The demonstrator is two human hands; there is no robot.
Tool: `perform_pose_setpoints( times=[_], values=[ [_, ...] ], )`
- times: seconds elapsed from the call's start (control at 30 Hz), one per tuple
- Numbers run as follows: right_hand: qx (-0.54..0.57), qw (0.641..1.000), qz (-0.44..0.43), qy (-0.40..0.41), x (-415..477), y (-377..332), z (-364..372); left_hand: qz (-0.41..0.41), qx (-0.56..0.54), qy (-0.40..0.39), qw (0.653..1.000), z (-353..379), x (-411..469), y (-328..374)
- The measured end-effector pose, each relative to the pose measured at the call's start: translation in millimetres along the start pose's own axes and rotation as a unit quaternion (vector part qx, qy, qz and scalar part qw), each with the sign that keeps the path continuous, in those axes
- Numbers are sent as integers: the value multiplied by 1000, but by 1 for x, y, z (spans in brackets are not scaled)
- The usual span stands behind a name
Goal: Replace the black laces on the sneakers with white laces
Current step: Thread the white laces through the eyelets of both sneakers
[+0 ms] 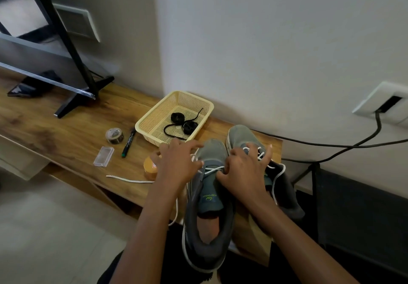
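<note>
Near sneaker (207, 221) lies under both hands, heel toward me, with the white lace (213, 170) crossing its front eyelets. Right hand (245, 173): fingers curled, pinching that lace. Left hand (176, 164): fingers spread over the toe; I cannot tell whether they grip the lace. Second sneaker (240, 137) is just beyond the right fingers. Beyond the left fingers, a basket (154, 118) on the table (66, 133) holds the black laces (183, 122).

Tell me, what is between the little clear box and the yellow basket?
In the head view, a roll of tape and a black marker lie on the table between the clear box and the yellow basket.
</note>
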State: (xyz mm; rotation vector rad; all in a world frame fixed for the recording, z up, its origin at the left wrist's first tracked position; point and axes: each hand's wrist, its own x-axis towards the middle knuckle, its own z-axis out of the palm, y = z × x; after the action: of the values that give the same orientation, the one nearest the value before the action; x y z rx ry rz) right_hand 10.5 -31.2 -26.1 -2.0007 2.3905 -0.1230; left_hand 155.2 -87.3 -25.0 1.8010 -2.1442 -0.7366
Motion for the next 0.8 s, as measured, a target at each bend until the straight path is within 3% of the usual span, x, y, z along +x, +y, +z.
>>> perform_pose_setpoints(
  times=[0.1, 0.23, 0.5, 0.8],
  values=[
    [6, 1000, -4, 3, 0, 1, 1, 18, 99, -9, 995, 3, -4, 10],
    [1, 1000, -8, -2, 1, 2, 3, -47, 96, -30, 994, 7, -8, 8],
    [-1, 1000, 8, -5, 2, 0, 4, -55, 158, 9, 986, 21, -10, 14],
    [-4, 1000, 10, -9, 2, -1, 5, -51, 62, -7, 997, 17, -10, 9]
  ],
)
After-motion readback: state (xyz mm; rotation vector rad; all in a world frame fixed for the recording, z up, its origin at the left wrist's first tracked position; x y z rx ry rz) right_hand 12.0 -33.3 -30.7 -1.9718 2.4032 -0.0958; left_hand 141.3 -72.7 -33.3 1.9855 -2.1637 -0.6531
